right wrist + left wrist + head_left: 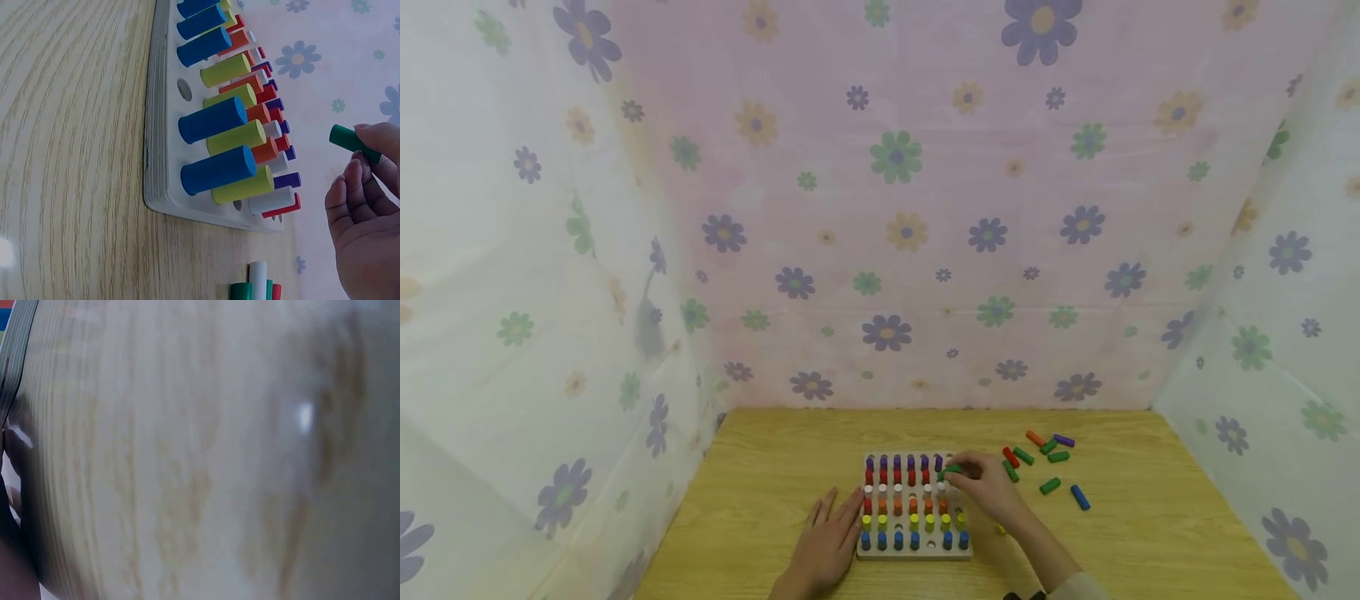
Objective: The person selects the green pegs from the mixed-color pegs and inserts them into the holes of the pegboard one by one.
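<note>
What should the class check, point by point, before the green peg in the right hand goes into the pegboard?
1. Peg held firmly: the right hand pinches the green peg between thumb and fingers. Ok.
2. Board steadied: the left hand lies flat on the table against the left edge of the pegboard. Ok.
3. Free hole available: an empty hole shows in the blue row. Ok.
4. Peg lined up over a hole: it is above the board's far right corner, but which hole cannot be seen. Cannot tell.
5. Spare pegs within reach: loose pegs lie right of the board. Ok.
</note>
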`<state>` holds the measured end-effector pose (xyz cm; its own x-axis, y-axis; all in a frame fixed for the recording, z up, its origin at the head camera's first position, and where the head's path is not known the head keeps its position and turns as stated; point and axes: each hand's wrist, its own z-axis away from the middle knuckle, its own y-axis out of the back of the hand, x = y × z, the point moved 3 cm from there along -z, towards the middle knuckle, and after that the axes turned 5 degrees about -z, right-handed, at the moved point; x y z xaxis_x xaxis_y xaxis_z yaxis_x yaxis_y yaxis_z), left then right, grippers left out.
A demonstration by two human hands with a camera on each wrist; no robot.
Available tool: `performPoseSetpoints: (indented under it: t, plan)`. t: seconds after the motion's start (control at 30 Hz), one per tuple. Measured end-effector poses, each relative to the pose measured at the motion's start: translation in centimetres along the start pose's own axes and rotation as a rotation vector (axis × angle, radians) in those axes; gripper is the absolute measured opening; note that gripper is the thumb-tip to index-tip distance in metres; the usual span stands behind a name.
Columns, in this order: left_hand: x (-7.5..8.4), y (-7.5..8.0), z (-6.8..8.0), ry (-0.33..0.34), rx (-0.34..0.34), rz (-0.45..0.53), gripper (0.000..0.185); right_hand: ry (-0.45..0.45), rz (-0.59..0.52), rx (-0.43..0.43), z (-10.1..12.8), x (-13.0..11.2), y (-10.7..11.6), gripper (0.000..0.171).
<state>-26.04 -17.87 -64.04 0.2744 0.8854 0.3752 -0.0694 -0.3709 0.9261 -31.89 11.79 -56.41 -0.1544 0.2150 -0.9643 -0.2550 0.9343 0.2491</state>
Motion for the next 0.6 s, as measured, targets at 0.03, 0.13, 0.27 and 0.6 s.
performPoseSetpoints:
  t: [0.03, 0.13, 0.27, 0.6]
  plan:
    - [0.0, 0.0, 0.0, 0.000, 0.000, -0.001, 0.056, -0.001, -0.005, -0.004, -0.1, 0.0, -0.1, 0.027]
    - [0.0, 0.0, -0.1, 0.001, 0.005, -0.005, 0.056, -0.004, -0.017, -0.014, -0.3, 0.1, -0.4, 0.026]
    - [-0.1, -0.1, -0.1, -0.002, 0.016, -0.011, 0.056, -0.016, -0.017, -0.018, -0.6, 0.1, -0.9, 0.022]
    - [-0.3, -0.4, -0.1, -0.003, 0.026, -0.004, 0.056, 0.023, 0.017, -0.036, -1.5, 0.2, -2.0, 0.019]
